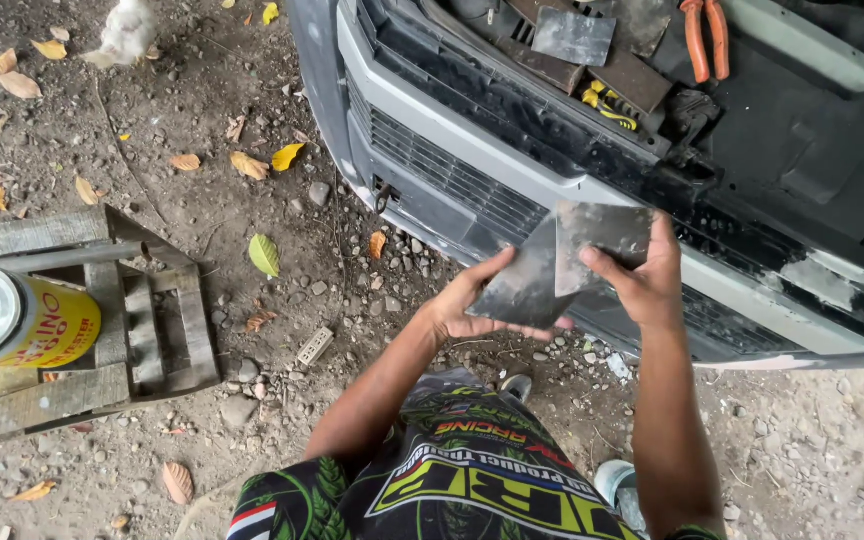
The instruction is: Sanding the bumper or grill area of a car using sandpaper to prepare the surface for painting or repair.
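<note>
Left hand (467, 305) cradled a dark metal plate (524, 290); right hand (647, 280) pinched a scraper (602, 235) over it, before the grey bumper (512, 150). Step: wiping blades; next needs steady sliding.

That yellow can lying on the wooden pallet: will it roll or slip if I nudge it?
The yellow can lies on its side, so it could roll, though the wooden pallet has slats that may check it. Its smooth metal probably slides easily. Its weight cannot be judged.

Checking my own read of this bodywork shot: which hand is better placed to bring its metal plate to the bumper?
Right, probably. The right hand holds its plate raised against the grey bumper, while the left hand cradles the other plate lower, farther back.
</note>
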